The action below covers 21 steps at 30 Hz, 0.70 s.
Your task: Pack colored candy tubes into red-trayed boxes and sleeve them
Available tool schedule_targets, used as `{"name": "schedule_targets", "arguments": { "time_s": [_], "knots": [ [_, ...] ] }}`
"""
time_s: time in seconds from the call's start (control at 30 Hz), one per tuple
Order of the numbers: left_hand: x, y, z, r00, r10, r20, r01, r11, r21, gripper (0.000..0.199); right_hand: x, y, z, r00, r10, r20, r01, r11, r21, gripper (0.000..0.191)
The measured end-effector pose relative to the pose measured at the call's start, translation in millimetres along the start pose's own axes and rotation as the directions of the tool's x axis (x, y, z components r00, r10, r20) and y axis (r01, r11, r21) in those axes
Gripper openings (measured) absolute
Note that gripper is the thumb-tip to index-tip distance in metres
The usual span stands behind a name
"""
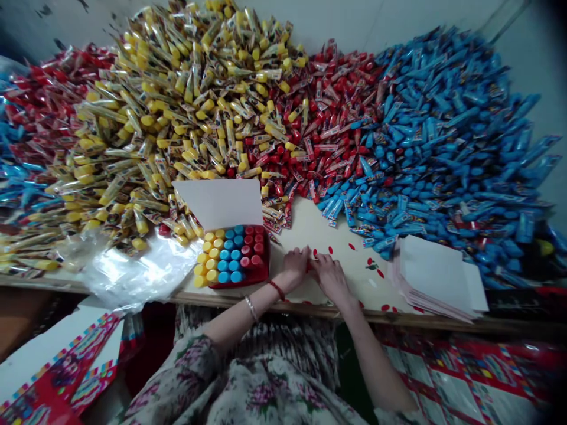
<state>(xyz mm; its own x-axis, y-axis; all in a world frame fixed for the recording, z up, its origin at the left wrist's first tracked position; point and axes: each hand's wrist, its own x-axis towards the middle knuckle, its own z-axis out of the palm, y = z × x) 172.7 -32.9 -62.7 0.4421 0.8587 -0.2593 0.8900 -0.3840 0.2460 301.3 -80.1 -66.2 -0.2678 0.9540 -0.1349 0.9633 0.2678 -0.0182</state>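
Observation:
My left hand [296,264] and my right hand [328,275] meet over the table in front of me. Between their fingertips is a small red item [310,263], mostly covered, so its kind does not show. Both hands are closed around it. Just left of my left hand stands a red box [264,273] with its white lid [225,203] raised. Inside are rows of upright tubes with yellow caps [212,255], blue caps [236,264] and red caps [253,248]. A gap shows at the box's front right corner.
Behind lie heaped yellow tubes [177,118], red tubes [336,118] and blue tubes [443,130]. A stack of white cards [432,271] is at right. Small red ovals [380,273] dot the tabletop [305,221]. Clear plastic [142,265] overhangs the front edge at left.

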Motion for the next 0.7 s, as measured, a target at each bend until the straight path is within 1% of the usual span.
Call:
{"name": "schedule_targets", "arguments": {
  "time_s": [0.07,0.1,0.17,0.2,0.23,0.27,0.33,0.4,0.43,0.47,0.5,0.53,0.6,0.7],
  "knots": [
    [-31,-11,-4.8,1.000,0.009,0.001,-0.009,1.000,-0.003,0.030,1,-1,-1,0.999,-0.045,0.023,0.044,0.999,0.028,0.034],
    [-49,-18,-9.0,1.000,0.012,-0.008,-0.013,1.000,-0.009,0.028,1,1,-1,0.999,-0.049,0.018,0.048,0.996,0.069,0.031],
    [-87,-35,-19.6,0.998,0.048,-0.049,-0.051,0.997,-0.064,0.024,0,7,-1,0.998,-0.017,-0.055,0.029,0.975,0.222,0.027],
    [-106,-45,-25.6,0.995,0.063,-0.077,-0.071,0.991,-0.116,0.024,-1,10,-2,0.993,0.023,-0.113,0.016,0.943,0.332,0.029],
    [-125,-54,-31.9,0.989,0.087,-0.120,-0.108,0.977,-0.183,0.027,-2,11,-4,0.982,0.074,-0.173,0.013,0.890,0.456,0.033],
    [-142,-64,-38.0,0.980,0.076,-0.183,-0.122,0.960,-0.252,0.027,-3,11,-6,0.967,0.127,-0.223,0.027,0.813,0.581,0.037],
    [-169,-82,-48.6,0.957,-0.001,-0.289,-0.102,0.935,-0.340,0.027,-4,3,-12,0.945,0.197,-0.262,0.091,0.610,0.787,0.039],
    [-183,-97,-55.4,0.928,-0.095,-0.361,-0.047,0.930,-0.365,0.026,-3,-12,-19,0.953,0.177,-0.247,0.160,0.399,0.903,0.034],
    [-186,-102,-57.0,0.916,-0.125,-0.381,-0.023,0.933,-0.360,0.027,-1,-22,-22,0.960,0.144,-0.239,0.184,0.320,0.930,0.031],
    [-187,-105,-57.5,0.907,-0.140,-0.397,-0.010,0.936,-0.352,0.028,2,-32,-24,0.967,0.106,-0.232,0.197,0.268,0.943,0.029],
    [-185,-107,-57.1,0.901,-0.141,-0.410,-0.009,0.939,-0.343,0.029,5,-41,-26,0.971,0.066,-0.230,0.207,0.248,0.946,0.027],
    [-182,-107,-55.9,0.899,-0.135,-0.416,-0.013,0.942,-0.335,0.029,9,-49,-27,0.972,0.027,-0.235,0.220,0.259,0.940,0.025],
    [-173,-103,-52.3,0.901,-0.133,-0.413,-0.006,0.948,-0.317,0.030,16,-62,-28,0.964,-0.056,-0.260,0.263,0.347,0.900,0.021],
    [-158,-96,-45.7,0.906,-0.152,-0.395,0.048,0.964,-0.260,0.025,27,-68,-29,0.935,-0.217,-0.279,0.352,0.505,0.788,0.019]
  ]
}}
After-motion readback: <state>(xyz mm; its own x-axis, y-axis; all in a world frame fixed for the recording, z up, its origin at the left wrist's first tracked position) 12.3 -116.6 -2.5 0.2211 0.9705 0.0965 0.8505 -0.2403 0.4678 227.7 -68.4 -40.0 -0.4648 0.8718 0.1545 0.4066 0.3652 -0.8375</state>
